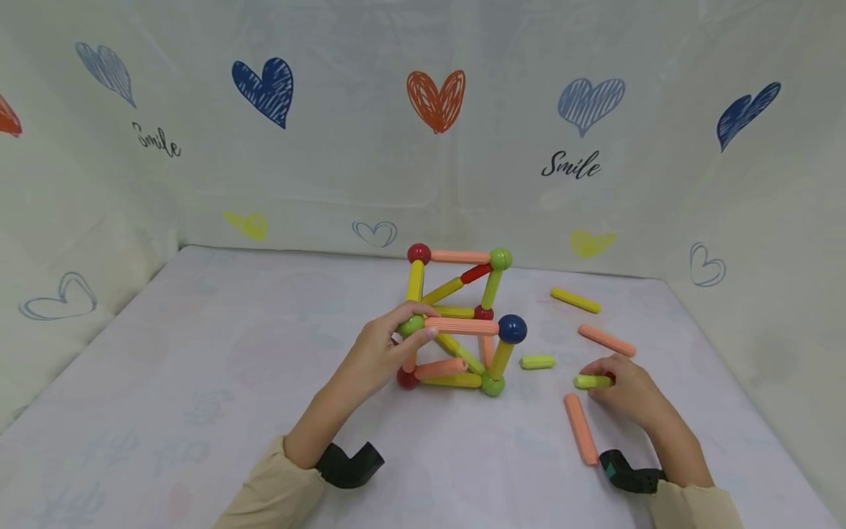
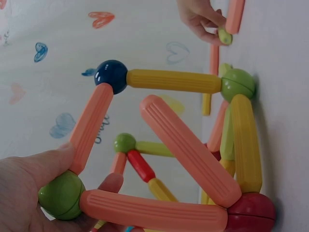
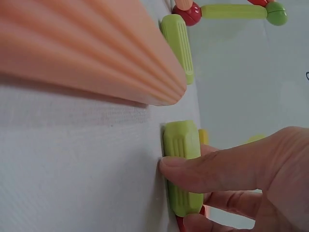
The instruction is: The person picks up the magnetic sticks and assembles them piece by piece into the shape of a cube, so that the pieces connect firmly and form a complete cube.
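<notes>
A boxlike frame of magnetic rods and balls stands mid-table. My left hand (image 1: 373,353) grips the green ball (image 2: 62,195) at its near upper left corner, thumb and fingers around it. From that ball a salmon rod (image 1: 463,326) runs across to a dark blue ball (image 1: 512,329). Another salmon rod (image 2: 190,150) slants up from the lower red ball (image 2: 251,212), its other end free. At the right, my right hand (image 1: 628,389) pinches a short light green rod (image 3: 182,166) at the table surface. A bit of red shows beside that rod, mostly hidden by the fingers.
Right of the frame lie a short green rod (image 1: 537,362), a yellow rod (image 1: 575,300) and a salmon rod (image 1: 606,340). Another salmon rod (image 1: 580,429) lies left of my right wrist. A white cloth (image 1: 350,176) with printed hearts hangs behind the table.
</notes>
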Action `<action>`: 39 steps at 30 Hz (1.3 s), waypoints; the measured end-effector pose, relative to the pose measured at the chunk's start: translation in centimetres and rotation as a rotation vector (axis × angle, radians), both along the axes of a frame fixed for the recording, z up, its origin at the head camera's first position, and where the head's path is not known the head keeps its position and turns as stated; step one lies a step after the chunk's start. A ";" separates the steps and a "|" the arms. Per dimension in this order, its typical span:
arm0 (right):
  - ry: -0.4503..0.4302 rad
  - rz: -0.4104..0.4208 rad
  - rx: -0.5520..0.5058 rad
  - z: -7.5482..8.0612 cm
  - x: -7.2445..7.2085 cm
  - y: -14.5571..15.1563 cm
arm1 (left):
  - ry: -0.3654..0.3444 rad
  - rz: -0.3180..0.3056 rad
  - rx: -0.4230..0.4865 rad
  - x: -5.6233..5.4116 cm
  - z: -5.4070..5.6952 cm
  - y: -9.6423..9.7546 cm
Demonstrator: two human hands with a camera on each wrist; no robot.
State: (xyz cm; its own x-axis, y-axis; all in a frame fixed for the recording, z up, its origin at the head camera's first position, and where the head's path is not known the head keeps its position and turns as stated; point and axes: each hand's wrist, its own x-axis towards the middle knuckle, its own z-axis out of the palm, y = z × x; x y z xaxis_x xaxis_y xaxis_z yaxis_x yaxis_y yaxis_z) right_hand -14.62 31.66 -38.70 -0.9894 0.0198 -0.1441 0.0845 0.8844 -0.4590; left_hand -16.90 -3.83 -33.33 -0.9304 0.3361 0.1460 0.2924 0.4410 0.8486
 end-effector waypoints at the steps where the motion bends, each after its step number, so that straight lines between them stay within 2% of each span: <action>1: 0.005 0.005 0.010 0.0 0.0 0.0 | 0.000 -0.001 0.000 0.0 0.0 0.0; 7: 0.010 0.026 0.033 0.3 0.1 -0.2 | 0.000 -0.004 0.006 0.0 0.0 0.0; 13: 0.032 0.062 0.001 1.7 0.4 -1.1 | 0.000 -0.004 0.005 0.0 0.1 0.0; 18: 0.044 0.120 -0.070 3.5 1.2 -3.0 | -0.008 -0.002 0.003 0.1 0.1 0.0; 25: -0.023 0.127 -0.212 5.5 2.5 -7.2 | -0.006 -0.003 0.006 0.0 0.0 0.0; 30: 0.112 0.093 -0.248 5.5 3.1 -10.1 | -0.002 -0.007 0.010 0.0 0.1 0.0; 34: 0.233 0.067 -0.332 4.7 3.3 -11.9 | 0.000 -0.005 0.010 0.1 0.1 0.0; 39: 0.236 -0.016 -0.496 3.8 3.5 -13.5 | -0.001 -0.002 0.006 0.1 0.1 0.0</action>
